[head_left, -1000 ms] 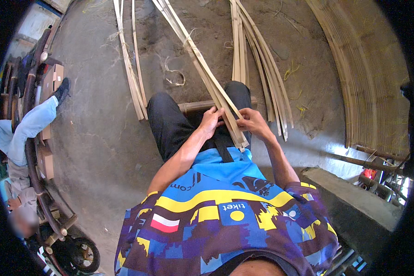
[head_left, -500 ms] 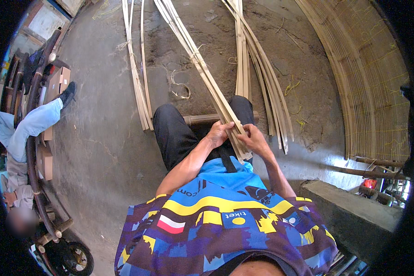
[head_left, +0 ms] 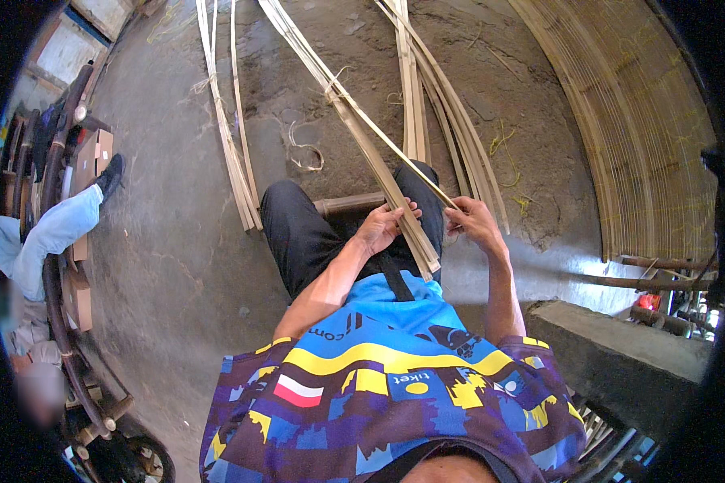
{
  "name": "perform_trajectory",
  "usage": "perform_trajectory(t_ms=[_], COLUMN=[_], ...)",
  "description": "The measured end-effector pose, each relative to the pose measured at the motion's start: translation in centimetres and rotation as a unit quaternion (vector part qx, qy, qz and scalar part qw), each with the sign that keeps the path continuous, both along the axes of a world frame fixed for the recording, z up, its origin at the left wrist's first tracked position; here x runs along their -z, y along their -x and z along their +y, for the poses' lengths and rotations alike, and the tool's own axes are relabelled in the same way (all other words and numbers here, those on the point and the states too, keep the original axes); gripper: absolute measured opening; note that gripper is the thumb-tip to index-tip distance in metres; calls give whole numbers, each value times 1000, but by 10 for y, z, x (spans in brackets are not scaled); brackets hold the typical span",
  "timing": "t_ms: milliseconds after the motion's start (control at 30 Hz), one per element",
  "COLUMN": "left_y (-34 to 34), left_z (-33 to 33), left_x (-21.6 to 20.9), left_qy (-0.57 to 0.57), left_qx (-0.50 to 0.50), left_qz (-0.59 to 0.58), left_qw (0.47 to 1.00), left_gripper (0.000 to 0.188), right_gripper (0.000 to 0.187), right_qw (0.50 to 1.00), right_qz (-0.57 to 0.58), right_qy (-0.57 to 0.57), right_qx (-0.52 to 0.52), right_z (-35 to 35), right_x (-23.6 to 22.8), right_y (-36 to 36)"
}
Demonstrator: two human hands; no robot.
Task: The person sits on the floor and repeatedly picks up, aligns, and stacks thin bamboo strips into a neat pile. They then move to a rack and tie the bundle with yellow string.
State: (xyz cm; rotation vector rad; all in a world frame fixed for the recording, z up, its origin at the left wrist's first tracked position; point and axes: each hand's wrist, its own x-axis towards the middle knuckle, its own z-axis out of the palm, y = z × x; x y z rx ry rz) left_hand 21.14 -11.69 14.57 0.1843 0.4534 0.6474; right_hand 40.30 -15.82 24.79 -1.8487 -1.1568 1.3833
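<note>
Left hand (head_left: 381,229) is grasping a tan bundle of flat bamboo strips (head_left: 368,150); right hand (head_left: 475,221) is pinching one pale, slender bamboo strip (head_left: 427,182), likely light, springy; I'm favouring an end hold.

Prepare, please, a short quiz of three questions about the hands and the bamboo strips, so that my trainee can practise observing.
1. True or false: the left hand is empty, away from the bundle of bamboo strips.
2. Choose: the right hand holds A) a knife, B) a hammer, C) a strip angled away from the bundle.
3. Complete: the slatted bamboo mat is on the ... side of the picture.

Key: 1. False, the left hand grips the bundle. 2. C. 3. Right.
</note>
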Motion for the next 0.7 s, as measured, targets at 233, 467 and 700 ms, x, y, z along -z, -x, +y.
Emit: perform_trajectory(t_ms=[233,467,700], left_y=[-10,-13,26], left_z=[-7,-6,100], left_x=[0,-21,-24], left_qy=[-40,-142,-390], left_qx=[1,101,-89], left_qz=[130,152,541], left_qw=[991,973,739], left_gripper=[23,28,24], right_gripper=[36,65,46], right_qw=[984,970,969], right_qz=[-151,-224,-225], right_qy=[-51,-20,-51], right_qx=[-82,-89,-88], right_z=[-21,-25,-69], right_x=[12,13,-3], right_y=[36,43,20])
